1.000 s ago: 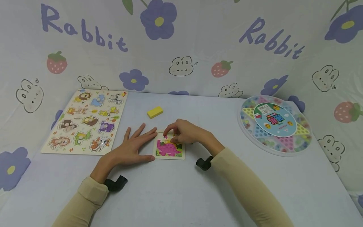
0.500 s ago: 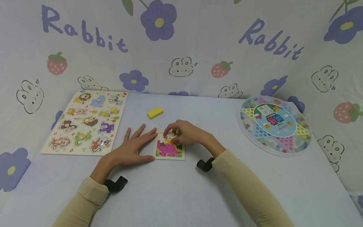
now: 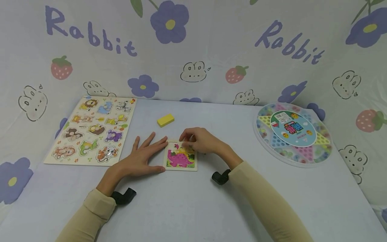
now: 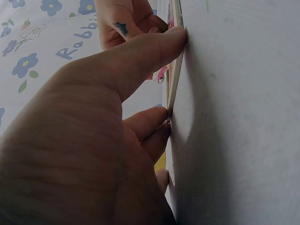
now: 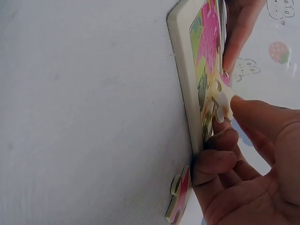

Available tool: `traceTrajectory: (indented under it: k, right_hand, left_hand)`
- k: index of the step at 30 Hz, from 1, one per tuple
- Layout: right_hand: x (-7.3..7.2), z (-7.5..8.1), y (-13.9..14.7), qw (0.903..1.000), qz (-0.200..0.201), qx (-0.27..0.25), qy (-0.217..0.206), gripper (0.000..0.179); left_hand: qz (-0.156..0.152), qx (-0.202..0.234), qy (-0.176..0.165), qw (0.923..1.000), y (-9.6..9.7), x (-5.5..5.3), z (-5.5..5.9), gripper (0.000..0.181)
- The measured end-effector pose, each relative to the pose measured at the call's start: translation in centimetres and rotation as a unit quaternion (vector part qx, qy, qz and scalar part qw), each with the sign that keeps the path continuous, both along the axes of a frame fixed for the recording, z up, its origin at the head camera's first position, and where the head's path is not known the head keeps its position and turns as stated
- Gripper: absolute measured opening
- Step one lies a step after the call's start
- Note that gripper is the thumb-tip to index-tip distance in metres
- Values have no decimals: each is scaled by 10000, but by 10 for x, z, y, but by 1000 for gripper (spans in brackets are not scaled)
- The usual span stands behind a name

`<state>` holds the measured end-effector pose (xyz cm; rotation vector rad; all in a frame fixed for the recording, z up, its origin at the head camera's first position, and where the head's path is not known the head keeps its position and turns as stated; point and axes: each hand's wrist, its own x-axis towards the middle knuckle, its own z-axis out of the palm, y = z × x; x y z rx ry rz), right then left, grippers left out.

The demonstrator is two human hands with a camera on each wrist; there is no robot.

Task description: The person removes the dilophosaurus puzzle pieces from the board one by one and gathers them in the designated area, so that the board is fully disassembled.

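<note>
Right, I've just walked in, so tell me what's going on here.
A person's left hand lies spread, thumb and a fingertip at the left edge of a small dinosaur puzzle. The right hand pinches a puzzle piece at the puzzle's far side; whether it is seated I can't tell. A loose piece lies beside the puzzle, near the right hand. A yellow block sits farther back.
</note>
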<state>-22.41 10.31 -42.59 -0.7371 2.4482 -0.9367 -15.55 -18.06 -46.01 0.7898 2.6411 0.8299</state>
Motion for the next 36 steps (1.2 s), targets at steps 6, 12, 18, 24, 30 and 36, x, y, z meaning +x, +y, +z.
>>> traceTrajectory:
  k: [6, 12, 18, 24, 30, 36]
  right_hand:
    - [0, 0, 3, 9999, -80, -50, 44, 18]
    - [0, 0, 3, 9999, -78, -64, 71, 19]
    - [0, -1, 2, 9999, -100, -59, 91, 19]
    - [0, -1, 2, 9998, -181, -62, 73, 19]
    - [0, 1, 6, 9994, -222, -254, 57, 19]
    - [-1, 4, 18, 9987, -303, -420, 29, 17]
  left_hand:
    - [14, -15, 6, 10000, 0, 0, -1, 92]
    - [7, -47, 45, 10000, 0, -1, -2, 92]
    - [14, -61, 57, 10000, 0, 0, -1, 92]
    - [22, -69, 37, 10000, 0, 0, -1, 92]
    - [6, -56, 21, 10000, 0, 0, -1, 92]
    - [7, -37, -6, 10000, 0, 0, -1, 92]
